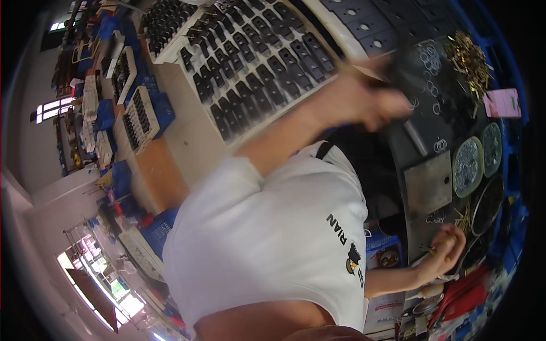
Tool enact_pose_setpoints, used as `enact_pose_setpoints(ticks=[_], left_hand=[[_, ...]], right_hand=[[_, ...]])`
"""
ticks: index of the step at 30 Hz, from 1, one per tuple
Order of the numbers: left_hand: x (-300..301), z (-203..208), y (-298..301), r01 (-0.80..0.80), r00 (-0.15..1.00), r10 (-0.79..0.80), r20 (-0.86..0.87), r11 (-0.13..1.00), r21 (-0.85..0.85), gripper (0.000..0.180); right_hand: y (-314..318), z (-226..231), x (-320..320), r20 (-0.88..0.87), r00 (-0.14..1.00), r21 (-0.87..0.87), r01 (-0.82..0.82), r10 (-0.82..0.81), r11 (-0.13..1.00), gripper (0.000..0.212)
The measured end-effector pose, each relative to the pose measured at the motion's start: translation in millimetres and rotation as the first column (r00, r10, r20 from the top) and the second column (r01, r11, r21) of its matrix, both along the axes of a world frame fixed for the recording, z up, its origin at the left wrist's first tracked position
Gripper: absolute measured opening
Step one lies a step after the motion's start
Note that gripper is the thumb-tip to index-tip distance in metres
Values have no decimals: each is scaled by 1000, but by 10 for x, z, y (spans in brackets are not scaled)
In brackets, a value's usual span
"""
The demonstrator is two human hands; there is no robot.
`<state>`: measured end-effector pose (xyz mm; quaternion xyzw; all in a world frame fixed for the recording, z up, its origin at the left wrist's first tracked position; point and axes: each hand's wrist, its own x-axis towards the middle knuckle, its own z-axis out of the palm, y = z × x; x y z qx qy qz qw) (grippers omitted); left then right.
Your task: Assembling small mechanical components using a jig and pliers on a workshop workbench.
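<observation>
My left hand (375,105) is smeared by motion above the near edge of the dark workbench (424,111). A dark patch shows by its fingers, but I cannot make out whether it is a held part. My right hand (443,250) is closed at the other end of the bench, with small brass-coloured pins (432,250) showing at its fingers. Between the hands lie a square metal plate (429,182) and a grey metal rod (415,136). Several thin rings (430,59) are scattered on the bench. More brass-coloured pins (463,219) lie just beyond my right hand.
Trays of black metal parts (256,74) stand to the left. A pile of brass-coloured pieces (469,62), a pink card (502,103), tubs of small silvery parts (468,167) and a dark round dish (488,207) line the bench's far side. Red cloth (463,298) lies beyond my right hand.
</observation>
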<state>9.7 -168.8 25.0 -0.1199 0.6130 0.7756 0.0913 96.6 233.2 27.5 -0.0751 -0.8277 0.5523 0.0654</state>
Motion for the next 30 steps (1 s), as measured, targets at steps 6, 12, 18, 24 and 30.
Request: enact_pose_setpoints(ticks=[6, 12, 18, 24, 30], left_hand=[[413, -777, -3250, -767, 522, 729, -444, 172, -619, 49], [935, -1687, -5309, -613, 106, 974, -200, -94, -784, 58], [871, -2325, -5763, -907, 122, 989, 83, 145, -395, 37], [802, -2437, -5880, -791, 263, 956, 129, 290, -539, 54], [908, -2176, -5346, 314, 369, 925, 92, -31, -949, 100]], right_hand=[[666, -778, -29, -187, 916, -322, 283, -354, 904, 57], [645, -761, -96, -141, 897, -246, 378, -419, 892, 71], [956, -779, -132, -55, 927, -190, 355, -371, 915, 73], [1718, -1175, 13, -129, 969, -446, 133, -211, 885, 71], [824, -781, -189, -68, 792, -299, 564, -606, 770, 71]])
